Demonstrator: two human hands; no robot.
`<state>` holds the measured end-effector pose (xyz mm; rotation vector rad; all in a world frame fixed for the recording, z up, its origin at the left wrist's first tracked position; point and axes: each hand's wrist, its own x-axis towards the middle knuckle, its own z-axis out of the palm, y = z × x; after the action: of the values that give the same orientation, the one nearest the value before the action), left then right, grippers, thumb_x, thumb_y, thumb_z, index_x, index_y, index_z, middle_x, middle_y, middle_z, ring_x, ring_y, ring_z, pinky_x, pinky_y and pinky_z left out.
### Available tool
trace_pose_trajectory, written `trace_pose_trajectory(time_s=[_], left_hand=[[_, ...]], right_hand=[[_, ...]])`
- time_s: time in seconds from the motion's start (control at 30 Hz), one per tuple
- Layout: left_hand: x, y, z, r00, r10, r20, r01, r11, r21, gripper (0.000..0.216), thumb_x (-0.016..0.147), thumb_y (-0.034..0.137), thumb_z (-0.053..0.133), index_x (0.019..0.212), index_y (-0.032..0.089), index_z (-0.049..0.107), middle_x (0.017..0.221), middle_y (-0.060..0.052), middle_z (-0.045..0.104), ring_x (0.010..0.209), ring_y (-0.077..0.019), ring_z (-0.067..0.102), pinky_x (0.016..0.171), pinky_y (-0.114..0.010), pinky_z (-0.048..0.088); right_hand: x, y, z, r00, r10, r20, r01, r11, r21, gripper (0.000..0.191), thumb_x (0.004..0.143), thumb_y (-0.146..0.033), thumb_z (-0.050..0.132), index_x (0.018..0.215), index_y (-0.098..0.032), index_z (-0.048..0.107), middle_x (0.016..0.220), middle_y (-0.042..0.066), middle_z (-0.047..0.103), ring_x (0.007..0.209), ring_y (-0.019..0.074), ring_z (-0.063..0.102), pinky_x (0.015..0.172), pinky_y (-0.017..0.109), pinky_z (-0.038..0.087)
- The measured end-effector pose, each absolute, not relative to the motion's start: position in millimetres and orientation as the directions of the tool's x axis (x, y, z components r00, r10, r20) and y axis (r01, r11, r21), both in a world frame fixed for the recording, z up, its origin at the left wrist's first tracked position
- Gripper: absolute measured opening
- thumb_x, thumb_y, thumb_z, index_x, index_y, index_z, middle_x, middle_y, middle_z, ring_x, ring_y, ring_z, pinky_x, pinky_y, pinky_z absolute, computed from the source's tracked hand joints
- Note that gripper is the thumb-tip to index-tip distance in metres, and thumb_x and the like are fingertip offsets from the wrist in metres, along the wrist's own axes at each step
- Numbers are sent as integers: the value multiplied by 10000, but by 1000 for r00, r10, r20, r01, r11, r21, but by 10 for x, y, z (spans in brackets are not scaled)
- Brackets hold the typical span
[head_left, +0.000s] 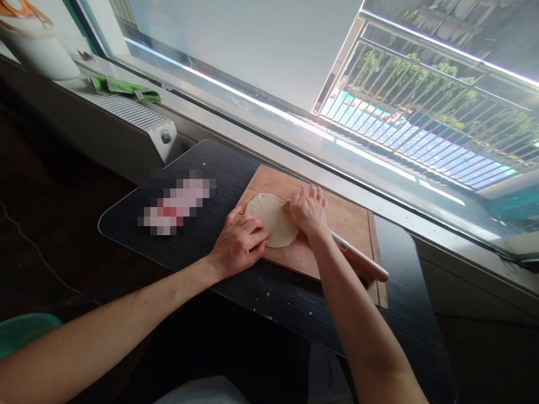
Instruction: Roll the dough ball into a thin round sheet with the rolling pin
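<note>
A thin round sheet of dough (pixel 269 220) lies on a wooden cutting board (pixel 349 216). My left hand (pixel 242 241) is at the near-left edge of the dough, its fingers curled over and closed at that rim. Stretched out above the board, the fingers of my right hand (pixel 309 210) point away from me, while its thumb touches the dough's right edge. A wooden rolling pin (pixel 366 264) rests at a slant on the right part of the board, partly hidden behind my right forearm.
The board sits on a dark table (pixel 197 241) with crumbs near its front edge. A blurred-out item (pixel 177 205) lies on the left. Behind are a window and a radiator (pixel 122 109) carrying a green cloth (pixel 126 88) and a white bucket (pixel 42 53).
</note>
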<state>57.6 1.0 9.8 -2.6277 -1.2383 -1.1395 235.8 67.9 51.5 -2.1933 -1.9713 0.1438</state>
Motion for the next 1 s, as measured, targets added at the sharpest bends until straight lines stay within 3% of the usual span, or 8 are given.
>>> trace_pose_trajectory(time_s=[0.13, 0.3, 0.5, 0.63, 0.77, 0.87, 1.0], left_hand=[[579, 10, 104, 424, 662, 618, 665, -691, 284, 189, 896, 222, 568, 962, 229, 745, 925, -35, 679, 947, -211, 611, 1102, -536, 321], [569, 18, 93, 416, 665, 621, 679, -681, 274, 184, 888, 222, 573, 961, 230, 742, 928, -38, 679, 949, -213, 611, 1095, -532, 325], [620, -7, 157, 387, 718, 579, 669, -651, 359, 178, 893, 241, 560, 899, 231, 738, 906, -26, 695, 933, -207, 621, 1098, -520, 309], [673, 160, 314, 232, 870, 436, 773, -437, 460, 206, 891, 293, 542, 958, 220, 723, 972, -51, 714, 993, -227, 628, 1094, -489, 318], [695, 546, 530, 54, 982, 183, 934, -115, 339, 325, 845, 382, 575, 1038, 158, 709, 1109, -151, 679, 1104, -318, 593, 990, -474, 403], [726, 786, 676, 133, 991, -1, 964, -129, 233, 316, 812, 359, 600, 1009, 137, 709, 1135, -171, 680, 1146, -352, 579, 972, -482, 412], [794, 952, 763, 168, 980, -109, 944, -127, 306, 267, 849, 224, 530, 1065, 160, 673, 1087, -138, 716, 1085, -306, 642, 935, -414, 451]], right_hand=[[2302, 546, 471, -11, 984, 179, 991, 34, -127, 529, 1005, -342, 248, 1433, -111, 456, 1583, 163, 334, 1499, 321, 183, 1181, 563, 189], [2398, 735, 518, 127, 991, 45, 972, -115, -206, 497, 988, -341, 261, 1332, -126, 548, 1525, 182, 412, 1461, 345, 268, 1134, 594, 255], [2317, 573, 528, -1, 995, 96, 992, 14, -127, 529, 1010, -356, 239, 1431, -125, 461, 1584, 153, 338, 1499, 313, 187, 1179, 554, 199], [2389, 702, 589, 80, 996, -41, 989, -85, -123, 524, 1014, -386, 231, 1376, -137, 517, 1560, 175, 365, 1476, 340, 241, 1147, 585, 252], [2358, 622, 577, 14, 1000, -1, 991, -14, -130, 532, 1015, -389, 223, 1403, -142, 490, 1588, 152, 325, 1498, 316, 193, 1174, 569, 212], [2308, 514, 546, 2, 998, 61, 993, 6, -120, 569, 1015, -393, 225, 1469, -105, 412, 1622, 152, 252, 1517, 309, 127, 1202, 549, 147], [2340, 536, 561, 91, 996, 11, 981, -88, -172, 610, 1010, -408, 225, 1486, -55, 368, 1612, 197, 250, 1510, 336, 150, 1190, 562, 170]])
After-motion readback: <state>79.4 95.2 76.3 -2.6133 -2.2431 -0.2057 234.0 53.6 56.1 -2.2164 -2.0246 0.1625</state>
